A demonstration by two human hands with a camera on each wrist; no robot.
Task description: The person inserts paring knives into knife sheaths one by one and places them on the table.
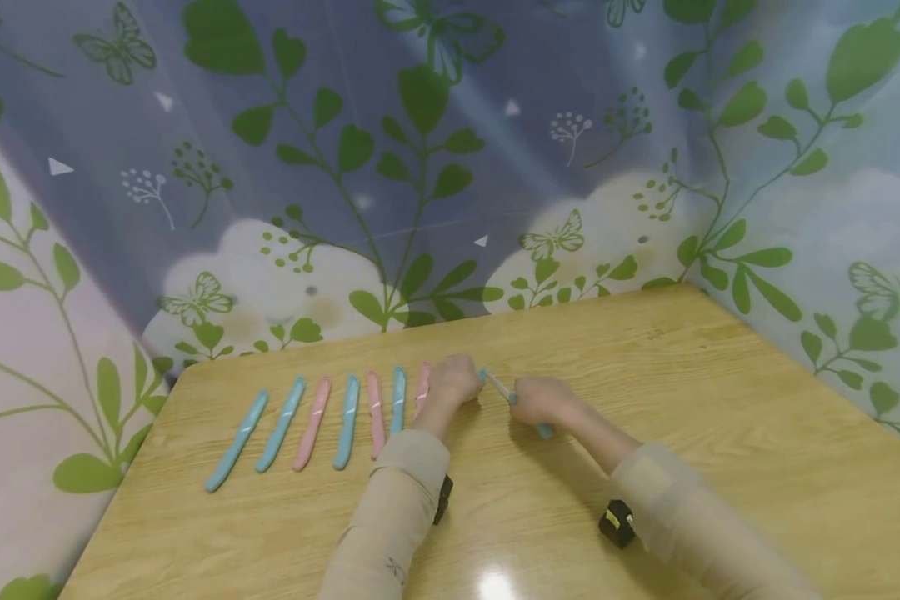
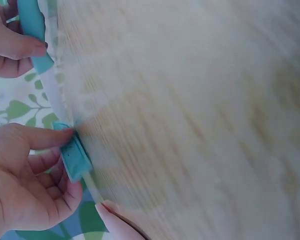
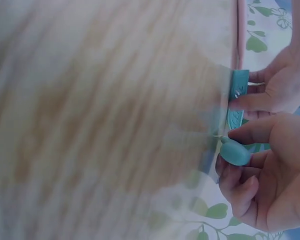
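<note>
My left hand (image 1: 456, 382) pinches the teal sheath (image 2: 76, 156) of a small knife between thumb and fingers. To its right, my right hand (image 1: 546, 402) grips the knife's teal handle (image 3: 235, 152), whose butt end shows below the fist in the head view. A pale blade (image 1: 499, 387) spans the gap between the two hands, slanting down to the right. How much of the blade is inside the sheath I cannot tell. Just left of my left hand lies a pink knife (image 1: 422, 388), partly hidden by that hand and wrist.
Several teal knives (image 1: 236, 442) and pink knives (image 1: 312, 425) lie in a row on the left of the wooden table (image 1: 720, 417). A leaf-patterned curtain (image 1: 330, 167) borders the table's back and sides. Black wrist devices (image 1: 618, 523) hang below the sleeves.
</note>
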